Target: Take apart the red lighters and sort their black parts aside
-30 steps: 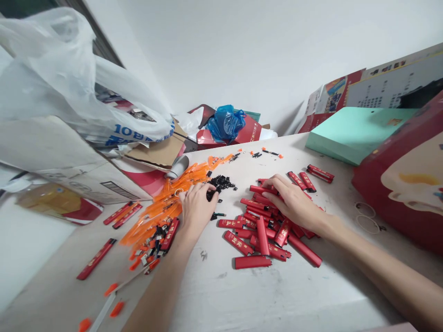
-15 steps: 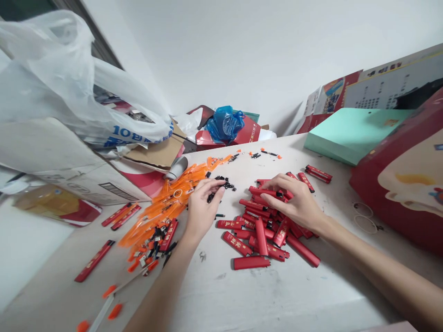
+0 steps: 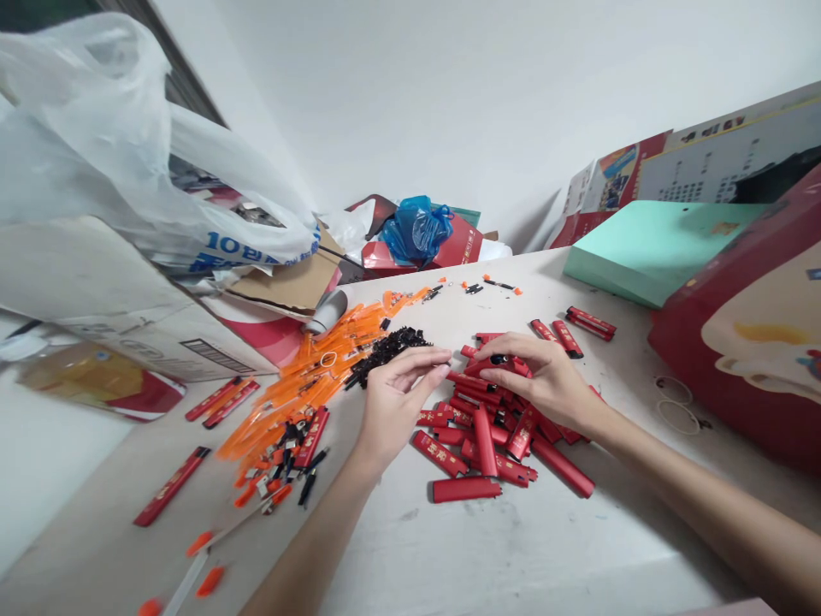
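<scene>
A single head-worn camera looks forward and down from close above the table [image 3: 526, 547], facing the far white wall. Both forearms enter from the bottom edge, the boxes at either side leaning in the wide view.

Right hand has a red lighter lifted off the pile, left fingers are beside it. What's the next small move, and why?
Probably bring the left hand the last bit over to the red lighter pinched in the right hand. The left fingertips sit just short of its end, apart, above the red pile.
</scene>
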Available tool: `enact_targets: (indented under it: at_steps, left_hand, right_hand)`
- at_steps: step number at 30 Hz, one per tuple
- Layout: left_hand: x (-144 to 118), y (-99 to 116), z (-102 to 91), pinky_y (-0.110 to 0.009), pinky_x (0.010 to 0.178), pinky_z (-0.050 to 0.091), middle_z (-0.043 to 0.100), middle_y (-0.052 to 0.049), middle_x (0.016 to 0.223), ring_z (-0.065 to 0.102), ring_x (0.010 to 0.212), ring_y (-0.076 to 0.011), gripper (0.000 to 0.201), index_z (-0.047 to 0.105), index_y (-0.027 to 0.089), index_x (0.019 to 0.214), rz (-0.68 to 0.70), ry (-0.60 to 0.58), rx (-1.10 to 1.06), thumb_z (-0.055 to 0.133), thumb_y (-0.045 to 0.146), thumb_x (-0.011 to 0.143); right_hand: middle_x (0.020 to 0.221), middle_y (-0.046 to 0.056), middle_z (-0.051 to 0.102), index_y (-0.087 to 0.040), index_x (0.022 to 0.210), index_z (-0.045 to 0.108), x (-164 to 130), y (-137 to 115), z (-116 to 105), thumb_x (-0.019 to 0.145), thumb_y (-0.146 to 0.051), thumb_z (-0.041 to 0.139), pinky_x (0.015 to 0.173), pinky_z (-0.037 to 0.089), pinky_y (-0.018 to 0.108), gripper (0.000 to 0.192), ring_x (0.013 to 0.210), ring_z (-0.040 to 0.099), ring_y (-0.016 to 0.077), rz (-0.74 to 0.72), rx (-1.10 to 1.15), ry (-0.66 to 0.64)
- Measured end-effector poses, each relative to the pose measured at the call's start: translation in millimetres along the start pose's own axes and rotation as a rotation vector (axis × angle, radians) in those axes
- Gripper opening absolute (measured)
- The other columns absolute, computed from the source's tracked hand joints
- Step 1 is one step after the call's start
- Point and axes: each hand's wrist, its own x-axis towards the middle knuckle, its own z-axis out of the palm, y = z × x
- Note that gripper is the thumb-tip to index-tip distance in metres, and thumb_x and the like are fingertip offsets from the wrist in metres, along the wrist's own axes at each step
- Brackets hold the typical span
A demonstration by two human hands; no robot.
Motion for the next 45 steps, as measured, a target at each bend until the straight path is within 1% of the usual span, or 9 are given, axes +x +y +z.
enact_targets:
  at_steps: [3, 8, 14, 18, 20, 23, 30, 38, 45]
  left_hand:
    - [-3, 4, 4.3, -0.033, 0.095, 0.059, 0.077, -0.007, 0.103, 0.073, 0.101, -0.0214, 0.015, 0.077, 0.019, 0.097, -0.036, 0.001, -0.084, 0.079, 0.023, 0.083]
    - [-5, 8, 9.6, -0.031, 0.093, 0.059, 0.075, -0.006, 0.104, 0.072, 0.099, -0.0191, 0.028, 0.068, 0.020, 0.101, -0.045, 0.024, -0.223, 0.083, 0.019, 0.078]
    - [-7, 9, 12.6, -0.028, 0.090, 0.059, 0.074, -0.004, 0.099, 0.072, 0.095, -0.0175, 0.027, 0.067, 0.020, 0.098, -0.038, 0.037, -0.265, 0.083, 0.018, 0.076]
    - [-9, 10, 13.4, -0.025, 0.088, 0.059, 0.073, -0.003, 0.099, 0.072, 0.096, -0.0160, 0.029, 0.066, 0.021, 0.099, -0.058, 0.027, -0.306, 0.084, 0.016, 0.076]
    - [-9, 11, 14.2, -0.024, 0.087, 0.059, 0.073, -0.002, 0.099, 0.072, 0.095, -0.0152, 0.028, 0.067, 0.021, 0.099, -0.064, 0.012, -0.320, 0.083, 0.015, 0.077]
    - [-10, 13, 16.0, -0.025, 0.086, 0.059, 0.074, -0.004, 0.098, 0.073, 0.093, -0.0159, 0.024, 0.068, 0.020, 0.096, -0.079, 0.006, -0.306, 0.083, 0.017, 0.078]
    - [-12, 13, 21.1, -0.028, 0.088, 0.060, 0.075, -0.005, 0.098, 0.074, 0.093, -0.0183, 0.024, 0.069, 0.019, 0.093, -0.124, 0.020, -0.293, 0.085, 0.019, 0.074]
    - [-16, 12, 27.9, -0.021, 0.077, 0.060, 0.075, -0.002, 0.093, 0.075, 0.085, -0.0154, 0.023, 0.070, 0.019, 0.088, -0.190, 0.026, -0.357, 0.087, 0.018, 0.072]
    - [-20, 10, 30.7, -0.027, 0.076, 0.062, 0.076, -0.004, 0.094, 0.073, 0.082, -0.0173, 0.012, 0.078, 0.019, 0.083, -0.159, 0.026, -0.251, 0.085, 0.023, 0.075]
  right_hand:
    - [0.121, 0.006, 0.074, -0.029, 0.118, 0.073, -2, -1, 0, 0.096, -0.035, 0.067, 0.103, 0.053, 0.046, 0.023, 0.115, 0.068, 0.0246, 0.051, 0.021, -0.002]
    - [0.139, 0.007, 0.066, -0.032, 0.138, 0.062, -6, -5, 2, 0.100, -0.037, 0.061, 0.103, 0.055, 0.046, 0.038, 0.123, 0.065, 0.0259, 0.076, -0.019, -0.037]
    - [0.145, 0.007, 0.062, -0.031, 0.147, 0.053, -8, -13, 8, 0.104, -0.033, 0.053, 0.108, 0.052, 0.049, 0.043, 0.130, 0.061, 0.0267, 0.012, -0.028, -0.136]
    - [0.139, 0.010, 0.065, -0.029, 0.150, 0.045, -11, -14, 12, 0.105, -0.035, 0.051, 0.103, 0.055, 0.046, 0.046, 0.125, 0.064, 0.0264, 0.019, -0.061, -0.163]
    - [0.127, 0.010, 0.069, -0.027, 0.147, 0.042, -12, -14, 14, 0.105, -0.035, 0.051, 0.097, 0.057, 0.044, 0.044, 0.118, 0.067, 0.0254, 0.039, -0.041, -0.148]
    - [0.114, 0.008, 0.070, -0.027, 0.137, 0.043, -14, -15, 16, 0.106, -0.034, 0.048, 0.094, 0.057, 0.043, 0.032, 0.111, 0.067, 0.0239, 0.035, 0.014, -0.113]
    - [0.116, 0.008, 0.061, -0.026, 0.119, 0.045, -16, -17, 16, 0.105, -0.025, 0.044, 0.095, 0.053, 0.041, 0.014, 0.106, 0.062, 0.0208, 0.041, 0.071, -0.095]
    - [0.109, 0.006, 0.058, -0.026, 0.116, 0.042, -18, -13, 20, 0.103, -0.021, 0.044, 0.086, 0.053, 0.038, 0.014, 0.096, 0.060, 0.0193, 0.002, 0.093, -0.092]
    - [0.100, 0.004, 0.058, -0.025, 0.109, 0.042, -18, -16, 18, 0.099, -0.018, 0.046, 0.073, 0.050, 0.033, 0.013, 0.085, 0.058, 0.0174, -0.009, 0.030, -0.064]
